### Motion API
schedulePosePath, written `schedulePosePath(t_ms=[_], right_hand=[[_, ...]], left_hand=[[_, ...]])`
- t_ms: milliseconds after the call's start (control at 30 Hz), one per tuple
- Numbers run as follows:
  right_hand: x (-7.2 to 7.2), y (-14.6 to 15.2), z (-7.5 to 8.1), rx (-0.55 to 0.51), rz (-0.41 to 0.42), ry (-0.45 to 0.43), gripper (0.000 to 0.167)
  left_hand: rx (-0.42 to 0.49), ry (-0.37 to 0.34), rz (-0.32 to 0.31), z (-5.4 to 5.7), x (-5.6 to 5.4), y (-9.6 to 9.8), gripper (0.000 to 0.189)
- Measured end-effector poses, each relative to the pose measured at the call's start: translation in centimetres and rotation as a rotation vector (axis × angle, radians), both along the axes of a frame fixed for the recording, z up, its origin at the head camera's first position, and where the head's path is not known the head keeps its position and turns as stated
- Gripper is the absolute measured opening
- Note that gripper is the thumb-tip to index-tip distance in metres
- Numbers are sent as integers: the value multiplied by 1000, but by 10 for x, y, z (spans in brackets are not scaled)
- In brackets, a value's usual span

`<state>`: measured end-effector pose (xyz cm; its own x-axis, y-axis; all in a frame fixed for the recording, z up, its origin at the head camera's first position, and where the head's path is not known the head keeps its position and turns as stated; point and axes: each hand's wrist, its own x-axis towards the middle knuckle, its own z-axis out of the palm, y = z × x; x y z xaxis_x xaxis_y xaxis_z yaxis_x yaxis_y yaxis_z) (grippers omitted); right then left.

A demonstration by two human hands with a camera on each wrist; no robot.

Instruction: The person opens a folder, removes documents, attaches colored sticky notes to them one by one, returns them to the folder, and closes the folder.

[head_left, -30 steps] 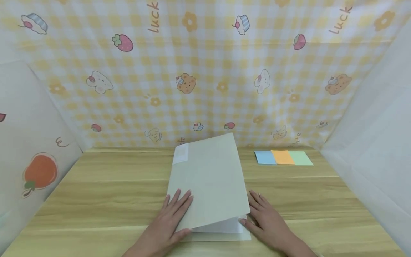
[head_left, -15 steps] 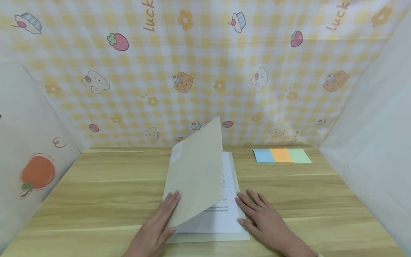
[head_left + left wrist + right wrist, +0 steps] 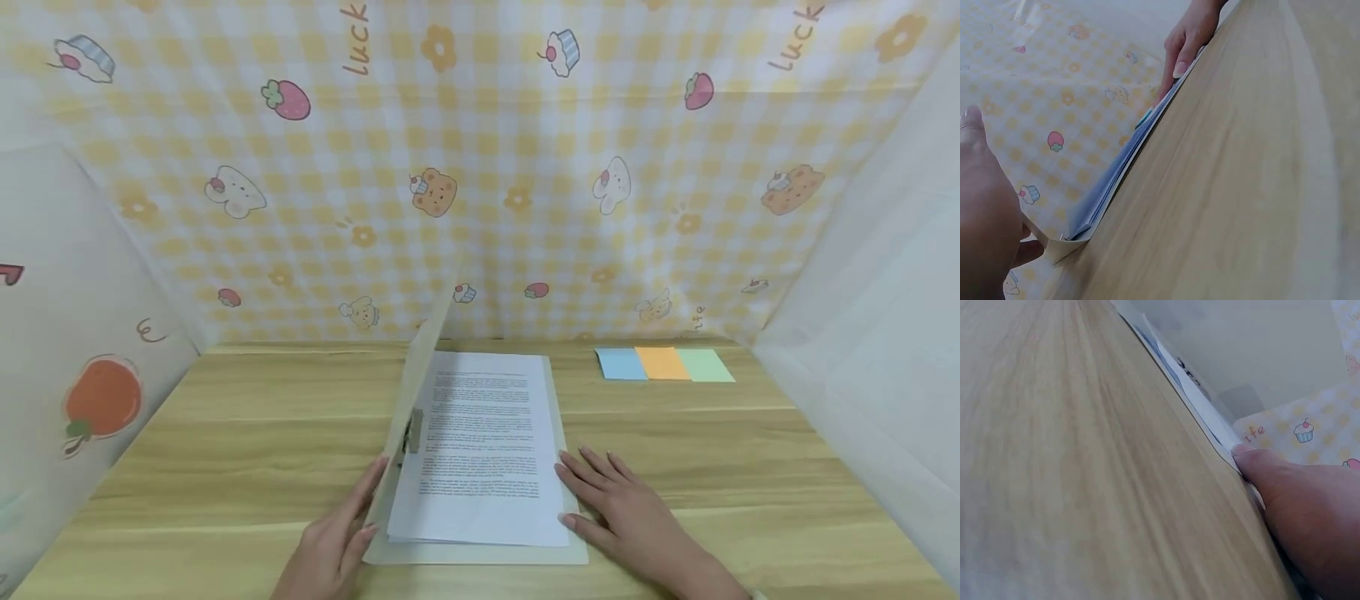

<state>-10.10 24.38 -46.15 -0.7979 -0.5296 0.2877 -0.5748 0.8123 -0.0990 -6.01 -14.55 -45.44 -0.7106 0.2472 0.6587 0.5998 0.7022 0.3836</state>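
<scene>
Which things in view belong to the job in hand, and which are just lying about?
For the job:
folder, cover partly open
printed sheets inside
left hand against the cover
right hand at folder's right edge

Seemingly just lying about:
blue paper square
orange paper square
green paper square

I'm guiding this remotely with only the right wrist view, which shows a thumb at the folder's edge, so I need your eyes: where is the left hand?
Observer: In the head view, the left hand touches the raised cover near its lower left end.
Operator: Thanks. Can you see any writing inside?
Observer: Yes, lines of printed text run down the top sheet, though too small to read.
Operator: Anything else lying around?
Observer: A blue note, an orange note and a pale green note lie in a row, right of the folder, toward the table's far edge.
</scene>
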Motion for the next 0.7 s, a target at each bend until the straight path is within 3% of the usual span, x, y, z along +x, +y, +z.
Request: schedulePosePath(t_ms=[133, 200, 333, 467, 533, 600, 700], right_hand=[[0, 0, 0, -7, -2, 3, 61], [1, 0, 0, -4, -9, 6, 61], [1, 0, 1, 15, -23, -7, 61], [0, 1, 3, 31, -21, -24, 62], [0, 1, 4, 37, -15, -31, 63], [1, 1, 5, 39, -9, -37, 63], [1, 2, 7, 36, -2, -33, 63]], left_hand=[[5, 77, 77, -8, 3, -8, 42], [11, 57, 131, -11, 6, -10, 27], [49, -84, 239, -8, 12, -13, 13], [142, -225, 281, -1, 16, -16, 30], [210, -245, 305, 3, 17, -17, 45], [298, -211, 283, 6, 17, -19, 66], [388, -46, 258, 6, 14, -23, 99]])
